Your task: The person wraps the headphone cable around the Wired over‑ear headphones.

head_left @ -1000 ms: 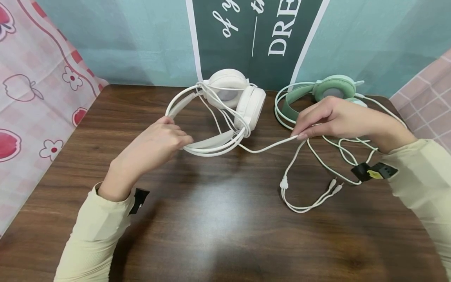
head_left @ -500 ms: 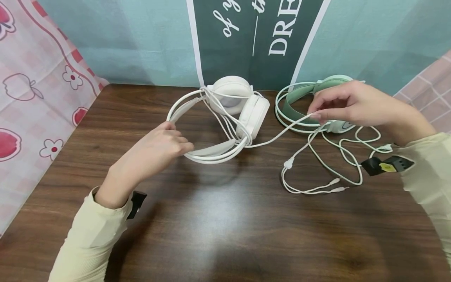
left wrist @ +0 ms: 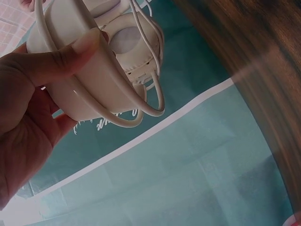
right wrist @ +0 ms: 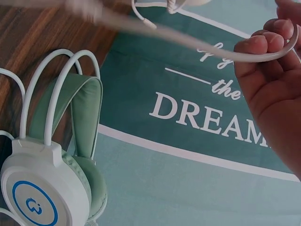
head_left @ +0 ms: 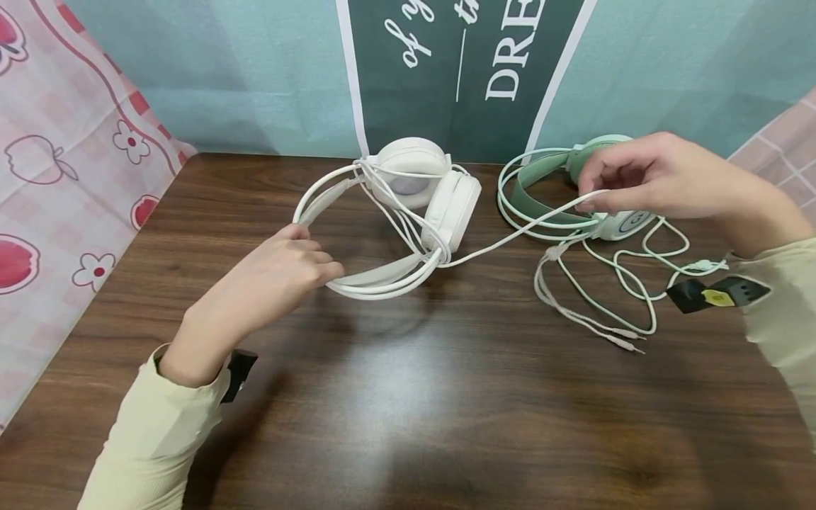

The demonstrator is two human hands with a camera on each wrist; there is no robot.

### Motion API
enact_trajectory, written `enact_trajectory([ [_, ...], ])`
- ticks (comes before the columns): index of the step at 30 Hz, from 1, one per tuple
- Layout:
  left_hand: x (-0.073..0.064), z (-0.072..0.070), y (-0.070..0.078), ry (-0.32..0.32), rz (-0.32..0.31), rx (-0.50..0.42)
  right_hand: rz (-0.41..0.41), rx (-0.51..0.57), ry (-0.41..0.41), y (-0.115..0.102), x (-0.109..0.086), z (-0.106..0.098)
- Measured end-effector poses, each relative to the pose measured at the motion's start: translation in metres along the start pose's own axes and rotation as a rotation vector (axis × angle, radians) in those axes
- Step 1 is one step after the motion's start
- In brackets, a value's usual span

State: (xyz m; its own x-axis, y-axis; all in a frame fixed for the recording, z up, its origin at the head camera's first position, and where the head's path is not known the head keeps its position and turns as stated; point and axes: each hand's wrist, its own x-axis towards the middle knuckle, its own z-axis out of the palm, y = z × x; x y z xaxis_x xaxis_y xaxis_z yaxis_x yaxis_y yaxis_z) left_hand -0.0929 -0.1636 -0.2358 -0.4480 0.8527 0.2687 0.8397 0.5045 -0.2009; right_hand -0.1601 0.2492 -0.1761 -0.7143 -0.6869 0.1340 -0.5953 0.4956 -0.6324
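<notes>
White headphones (head_left: 452, 210) are held up off the table by my left hand (head_left: 261, 287), whose fingers and thumb grip the headband at its left end. In the left wrist view the thumb presses on the wide inner band (left wrist: 101, 80). Loops of white cable wind round the headband and ear cups. My right hand (head_left: 676, 180) pinches the white cable (head_left: 510, 241) between thumb and fingertips, drawn out to the right of the headphones. Below that hand dangles the cable's split end with two plugs (head_left: 627, 340). Green-and-white headphones (right wrist: 66, 174) lie just beneath the right hand, partly hidden by it in the head view.
The dark wooden table (head_left: 395, 425) spreads in front. Behind it hangs a teal cloth (head_left: 255, 85) with white lettering. A pink patterned cloth (head_left: 76, 177) stands at the left. The green headphones' cable (head_left: 650, 312) lies in loose loops at the right.
My right hand has moved right and slightly up, pulling the white cable along, and the plug end has swung right. The left hand keeps its grip, shifting slightly left and down.
</notes>
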Motion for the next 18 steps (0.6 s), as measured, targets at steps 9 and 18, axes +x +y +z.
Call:
enact_trajectory([
  [9, -0.002, 0.000, 0.003, -0.034, -0.004, -0.006, -0.042, -0.035, -0.011, -0.002, -0.001, -0.002],
  [18, 0.001, 0.001, 0.005, -0.063, -0.006, -0.003, -0.211, -0.036, -0.088, -0.016, 0.008, -0.003],
])
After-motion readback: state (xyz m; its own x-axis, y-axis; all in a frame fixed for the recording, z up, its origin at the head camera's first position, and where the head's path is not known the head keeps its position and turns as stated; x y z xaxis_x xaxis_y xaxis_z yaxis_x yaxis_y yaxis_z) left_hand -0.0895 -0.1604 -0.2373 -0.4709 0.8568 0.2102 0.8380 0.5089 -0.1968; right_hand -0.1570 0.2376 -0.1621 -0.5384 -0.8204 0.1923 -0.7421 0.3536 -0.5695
